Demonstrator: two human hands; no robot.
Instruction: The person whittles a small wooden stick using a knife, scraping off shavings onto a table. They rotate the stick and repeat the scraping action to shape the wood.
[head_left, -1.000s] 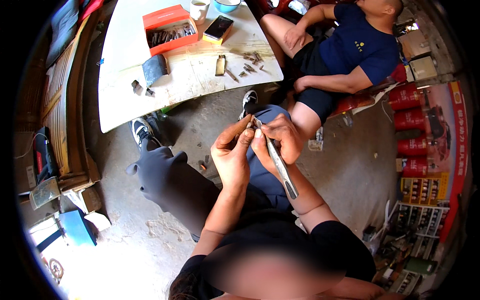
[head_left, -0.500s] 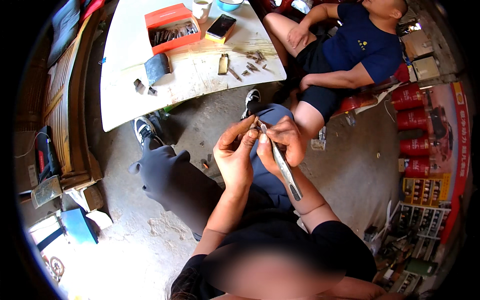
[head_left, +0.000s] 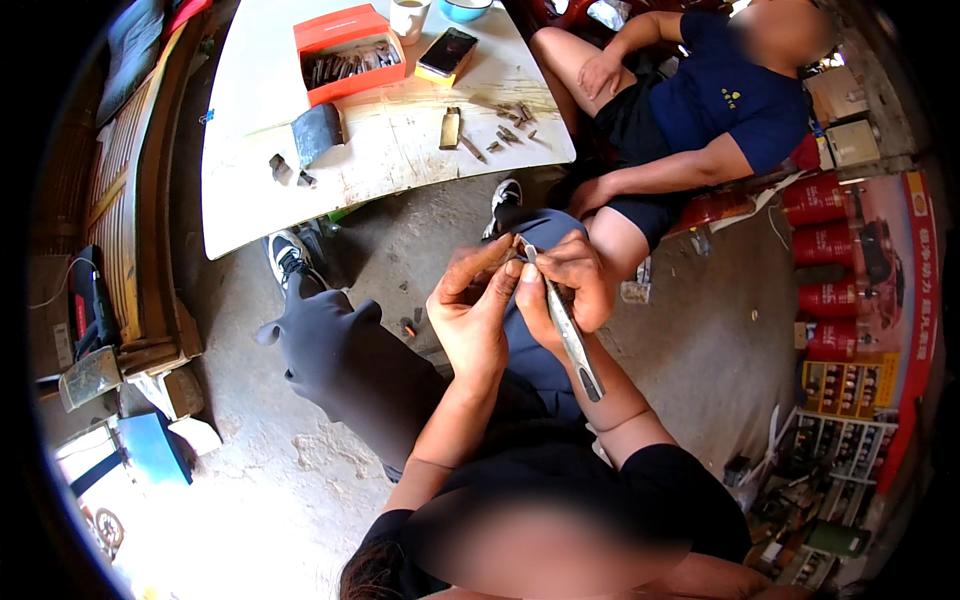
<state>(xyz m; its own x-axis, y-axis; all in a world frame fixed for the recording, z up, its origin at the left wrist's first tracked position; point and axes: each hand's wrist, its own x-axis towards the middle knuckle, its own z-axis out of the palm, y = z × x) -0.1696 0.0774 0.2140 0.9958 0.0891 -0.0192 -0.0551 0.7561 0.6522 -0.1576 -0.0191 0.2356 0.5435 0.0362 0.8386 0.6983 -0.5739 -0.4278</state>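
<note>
My right hand (head_left: 565,290) grips a long grey metal tool (head_left: 570,335) that runs down along my forearm, its tip up by my fingertips. My left hand (head_left: 470,310) pinches a small metal piece (head_left: 518,250) against that tip; the piece is mostly hidden by fingers. Both hands are raised over my knees, touching each other. My legs in dark trousers stretch toward the white table (head_left: 260,200).
On the table stand an orange box of metal parts (head_left: 345,50), a phone (head_left: 447,50), a cup (head_left: 408,15), a dark block (head_left: 318,130) and scattered small metal pieces (head_left: 505,125). A seated person in a blue shirt (head_left: 720,100) is at the right. Red cylinders (head_left: 825,260) line the right wall.
The hands have kept their hold on the tool and the small piece and sit a little lower and to the right in the picture. The seated person has not moved.
</note>
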